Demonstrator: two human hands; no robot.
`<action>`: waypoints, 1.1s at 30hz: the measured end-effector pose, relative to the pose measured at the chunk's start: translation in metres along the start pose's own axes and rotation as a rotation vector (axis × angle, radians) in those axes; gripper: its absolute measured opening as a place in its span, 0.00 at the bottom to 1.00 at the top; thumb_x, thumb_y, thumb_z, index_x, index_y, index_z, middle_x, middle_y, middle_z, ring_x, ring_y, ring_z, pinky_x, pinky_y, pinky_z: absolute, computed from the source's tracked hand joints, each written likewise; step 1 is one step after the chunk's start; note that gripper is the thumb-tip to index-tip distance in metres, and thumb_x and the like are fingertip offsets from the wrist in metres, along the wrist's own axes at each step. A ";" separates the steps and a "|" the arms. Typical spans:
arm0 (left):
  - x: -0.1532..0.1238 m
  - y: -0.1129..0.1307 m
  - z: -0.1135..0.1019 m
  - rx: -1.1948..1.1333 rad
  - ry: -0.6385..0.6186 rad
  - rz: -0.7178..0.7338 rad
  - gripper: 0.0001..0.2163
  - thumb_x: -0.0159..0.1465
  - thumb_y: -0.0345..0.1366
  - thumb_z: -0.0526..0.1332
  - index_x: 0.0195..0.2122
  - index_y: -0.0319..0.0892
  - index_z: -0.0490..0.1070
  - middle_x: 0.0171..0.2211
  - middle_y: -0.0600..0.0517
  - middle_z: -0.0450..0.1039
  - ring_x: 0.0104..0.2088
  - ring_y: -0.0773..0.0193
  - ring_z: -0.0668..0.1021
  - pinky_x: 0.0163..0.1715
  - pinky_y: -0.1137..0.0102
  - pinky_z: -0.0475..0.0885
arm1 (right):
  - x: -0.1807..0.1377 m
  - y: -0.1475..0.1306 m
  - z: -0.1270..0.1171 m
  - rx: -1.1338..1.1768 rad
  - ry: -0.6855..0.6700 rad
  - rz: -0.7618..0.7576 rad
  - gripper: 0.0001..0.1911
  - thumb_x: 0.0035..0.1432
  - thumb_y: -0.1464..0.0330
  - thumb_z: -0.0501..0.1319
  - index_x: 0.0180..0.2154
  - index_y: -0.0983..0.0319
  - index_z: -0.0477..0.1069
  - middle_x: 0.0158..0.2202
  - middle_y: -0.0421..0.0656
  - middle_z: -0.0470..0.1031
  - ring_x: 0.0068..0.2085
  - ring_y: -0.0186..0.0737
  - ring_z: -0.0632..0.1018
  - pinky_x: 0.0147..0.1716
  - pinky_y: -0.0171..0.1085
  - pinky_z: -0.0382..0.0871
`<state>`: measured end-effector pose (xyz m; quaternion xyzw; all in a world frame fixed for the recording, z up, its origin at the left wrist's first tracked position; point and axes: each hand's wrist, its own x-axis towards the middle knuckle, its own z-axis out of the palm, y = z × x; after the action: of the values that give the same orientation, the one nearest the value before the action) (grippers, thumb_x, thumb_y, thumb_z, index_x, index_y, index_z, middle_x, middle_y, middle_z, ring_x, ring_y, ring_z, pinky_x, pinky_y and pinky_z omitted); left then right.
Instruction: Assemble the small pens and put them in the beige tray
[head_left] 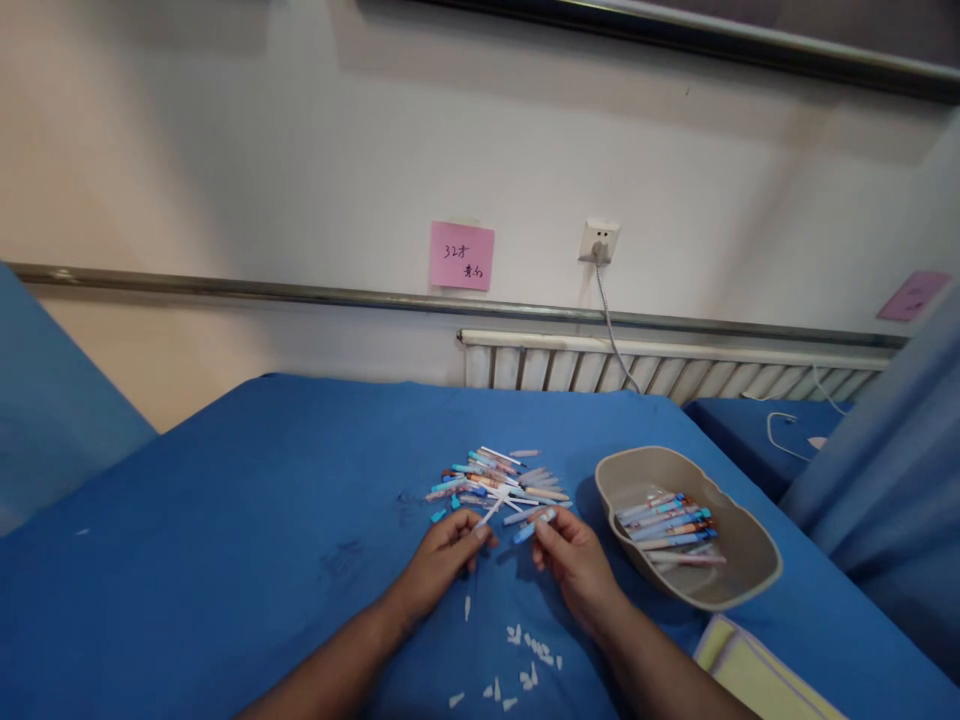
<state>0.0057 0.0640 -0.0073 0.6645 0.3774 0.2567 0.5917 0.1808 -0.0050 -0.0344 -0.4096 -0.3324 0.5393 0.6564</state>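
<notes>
Pale wall [300, 180], ribbed white radiator [547, 368] and square pink paper note [462, 256] stand behind the far edge of a broad table draped in plain blue cloth [225, 500]. Near the middle of that table, the person's left hand [450, 548] pinches what looks like a slender white plastic rod [491, 512] between thumb and forefinger, the other fingers curled under. The right hand [574, 562] has thumb and fingertips closed on a short blue-and-white pen barrel [534, 526].

What matters most is how these two pieces lie to each other. The barrel sits just right of the rod, a gap between them. Its long axis slants, the blue end low and turned toward the left hand, the other end rising toward the far right corner. The rod leans more steeply, its free end aimed at the far edge rather than at the barrel.

Just beyond both hands lies a loose heap of slim, multicoloured pens and parts [495, 480]. Toward the right edge, nearer the right hand, rests a taupe plastic bin [739, 570] holding capped pens [667, 525]. Small white conical tips [536, 648] lie scattered toward the near edge.
</notes>
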 end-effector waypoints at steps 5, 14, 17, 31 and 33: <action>0.000 -0.003 -0.002 0.056 -0.084 0.023 0.17 0.61 0.49 0.53 0.34 0.39 0.70 0.27 0.53 0.71 0.22 0.70 0.67 0.22 0.75 0.61 | 0.002 -0.007 -0.001 0.126 0.027 0.029 0.14 0.51 0.59 0.65 0.32 0.64 0.71 0.23 0.38 0.70 0.22 0.28 0.67 0.21 0.28 0.60; -0.007 0.005 -0.001 0.259 -0.115 0.081 0.15 0.63 0.45 0.52 0.31 0.39 0.70 0.26 0.54 0.71 0.27 0.67 0.70 0.28 0.74 0.63 | 0.004 -0.012 -0.005 0.228 0.076 0.022 0.12 0.51 0.61 0.66 0.32 0.63 0.71 0.30 0.40 0.74 0.22 0.26 0.68 0.20 0.27 0.63; -0.007 0.005 -0.001 0.273 -0.099 0.086 0.15 0.63 0.45 0.52 0.31 0.39 0.70 0.25 0.54 0.71 0.27 0.67 0.70 0.28 0.74 0.63 | 0.004 -0.014 -0.006 0.289 0.062 0.075 0.11 0.50 0.62 0.66 0.32 0.63 0.70 0.30 0.40 0.74 0.21 0.26 0.69 0.20 0.27 0.63; -0.004 0.003 -0.002 0.322 -0.040 0.124 0.14 0.63 0.44 0.51 0.29 0.40 0.69 0.23 0.54 0.69 0.26 0.67 0.69 0.28 0.74 0.63 | 0.003 -0.004 -0.005 -0.060 0.037 -0.001 0.20 0.52 0.56 0.62 0.43 0.62 0.69 0.23 0.36 0.67 0.21 0.29 0.66 0.21 0.29 0.60; -0.005 0.005 -0.003 0.343 -0.042 0.137 0.15 0.63 0.43 0.51 0.27 0.40 0.69 0.23 0.54 0.69 0.26 0.67 0.69 0.29 0.74 0.63 | 0.004 -0.004 -0.006 -0.110 0.059 -0.062 0.17 0.52 0.56 0.62 0.40 0.60 0.68 0.21 0.34 0.66 0.20 0.29 0.64 0.20 0.29 0.57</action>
<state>0.0017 0.0617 -0.0013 0.7849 0.3572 0.2145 0.4586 0.1892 -0.0026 -0.0334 -0.4503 -0.3546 0.4872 0.6589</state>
